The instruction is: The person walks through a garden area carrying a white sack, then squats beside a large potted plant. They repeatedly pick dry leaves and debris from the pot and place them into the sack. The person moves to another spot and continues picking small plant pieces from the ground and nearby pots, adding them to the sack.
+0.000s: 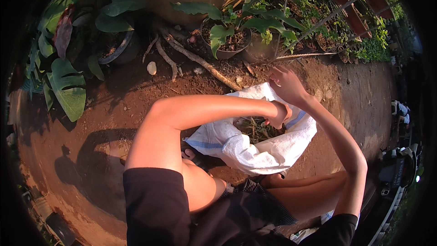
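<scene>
Leaning over a wide-mouthed white sack (282,155), between bare legs (309,191).
Set on the soil (91,209) close to the feet, probably for a short reach; rolled outward at the rim, seemingly to hold the mouth wide around plant scraps (255,130). Over the opening, with the left grip (278,115), bending downward; impossible to tell how far closed, or on what. Past that, near the far rim, with the right grip (287,83), curving loosely half-open, apparently holding nothing. Beyond, past exposed roots (195,59), to a potted plant (219,38), perhaps placed clear of the path.
</scene>
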### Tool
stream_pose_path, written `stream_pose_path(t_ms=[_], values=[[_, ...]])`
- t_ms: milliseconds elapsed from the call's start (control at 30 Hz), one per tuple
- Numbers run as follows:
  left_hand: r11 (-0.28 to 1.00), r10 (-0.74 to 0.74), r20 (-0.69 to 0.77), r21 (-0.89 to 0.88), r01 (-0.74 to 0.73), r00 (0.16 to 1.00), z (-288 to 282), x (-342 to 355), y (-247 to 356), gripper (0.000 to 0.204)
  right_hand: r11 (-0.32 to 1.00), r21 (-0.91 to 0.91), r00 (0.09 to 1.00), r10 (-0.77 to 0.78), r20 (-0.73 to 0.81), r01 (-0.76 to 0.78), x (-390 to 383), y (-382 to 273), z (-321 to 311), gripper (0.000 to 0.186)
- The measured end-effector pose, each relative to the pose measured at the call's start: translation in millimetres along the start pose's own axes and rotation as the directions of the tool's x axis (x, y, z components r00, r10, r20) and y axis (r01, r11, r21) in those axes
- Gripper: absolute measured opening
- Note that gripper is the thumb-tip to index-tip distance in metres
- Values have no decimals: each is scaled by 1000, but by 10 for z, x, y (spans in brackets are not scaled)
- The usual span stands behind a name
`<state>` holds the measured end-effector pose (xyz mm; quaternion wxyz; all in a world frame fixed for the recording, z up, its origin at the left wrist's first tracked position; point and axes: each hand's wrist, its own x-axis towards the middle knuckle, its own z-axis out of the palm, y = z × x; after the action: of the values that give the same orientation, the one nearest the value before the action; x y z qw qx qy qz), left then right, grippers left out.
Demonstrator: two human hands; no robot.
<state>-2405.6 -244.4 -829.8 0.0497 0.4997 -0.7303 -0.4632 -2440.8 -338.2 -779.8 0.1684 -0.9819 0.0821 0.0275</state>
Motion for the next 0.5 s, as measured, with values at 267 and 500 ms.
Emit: stream_pose_path(t_ms=[267,500], values=[[999,40,-6,17,-40,999,-88,-199,0,22,948,206,904,297,-308,-241,1259,204,574,31],[999,39,63,27,-41,997,28,-103,-70,22,900,85,831,429,-353,-428,1450,153,789,28]])
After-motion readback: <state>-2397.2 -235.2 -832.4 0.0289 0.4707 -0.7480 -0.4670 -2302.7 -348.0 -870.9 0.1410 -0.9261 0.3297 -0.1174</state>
